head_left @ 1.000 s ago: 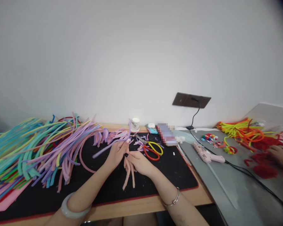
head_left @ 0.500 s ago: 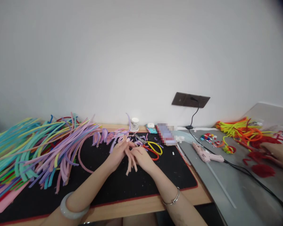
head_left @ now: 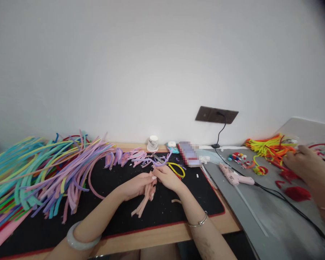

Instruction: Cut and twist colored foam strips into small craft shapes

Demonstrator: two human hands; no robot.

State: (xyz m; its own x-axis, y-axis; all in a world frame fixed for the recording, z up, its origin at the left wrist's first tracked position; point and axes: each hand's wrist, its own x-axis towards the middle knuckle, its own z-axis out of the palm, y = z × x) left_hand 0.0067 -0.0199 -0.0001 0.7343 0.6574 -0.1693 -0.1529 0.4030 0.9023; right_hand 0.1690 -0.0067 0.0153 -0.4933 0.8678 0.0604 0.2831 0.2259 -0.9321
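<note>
My left hand (head_left: 138, 186) is closed around a small bunch of pale pink pipe cleaners (head_left: 141, 206), whose loose ends hang down toward me over the black mat (head_left: 119, 216). My right hand (head_left: 167, 177) meets it at the top of the bunch, its fingers pinched on a purple pipe cleaner (head_left: 166, 160) that curves up and right. The fingertips overlap, so the exact join is hidden. Just behind my right hand lie scissors with a yellow handle loop (head_left: 182, 173); their other loop is covered. A short pale piece (head_left: 176, 201) rests beside my right forearm.
A large heap of coloured pipe cleaners (head_left: 56, 173) fills the left. Small pink and purple bundles (head_left: 121, 158) line the mat's back, near a white cup (head_left: 152, 143) and phone (head_left: 189, 154). Rightward lie a glue gun (head_left: 234, 177), cables and a co-worker's hand (head_left: 300, 162).
Both hands have come closer together, and the pink bunch hangs lower. The purple pipe cleaner has swung from upright to rightward. The red scissor loop is now covered. The co-worker's hand moved left.
</note>
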